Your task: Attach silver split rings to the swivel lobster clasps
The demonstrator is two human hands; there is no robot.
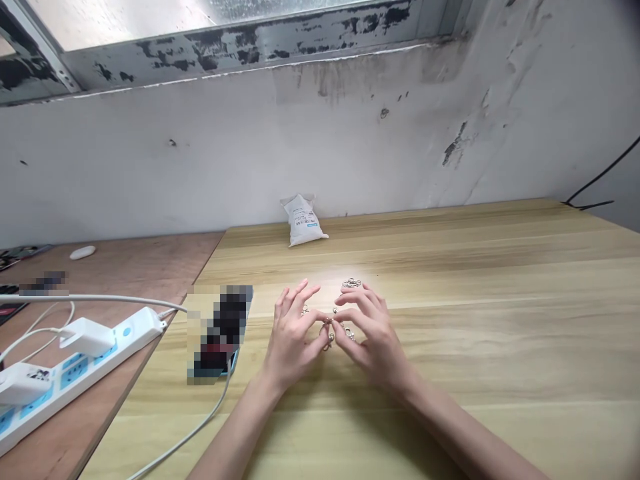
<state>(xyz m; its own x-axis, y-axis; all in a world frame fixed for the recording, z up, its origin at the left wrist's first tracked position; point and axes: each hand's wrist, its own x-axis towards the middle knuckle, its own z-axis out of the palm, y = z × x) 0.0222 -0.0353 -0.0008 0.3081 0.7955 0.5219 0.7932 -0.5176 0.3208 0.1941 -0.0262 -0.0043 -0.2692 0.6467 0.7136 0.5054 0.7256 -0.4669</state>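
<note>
Metal pieces (351, 283) are silvery, the wood-grained table (500, 313) yellow-brown.

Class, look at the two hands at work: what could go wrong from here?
The small metal piece between the left hand and right hand could slip free. It might then get mixed with the loose metal pieces nearby. The left forearm could catch the pale cable.

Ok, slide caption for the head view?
Left hand and right hand handle small metal pieces over a wood-grain table.
</note>
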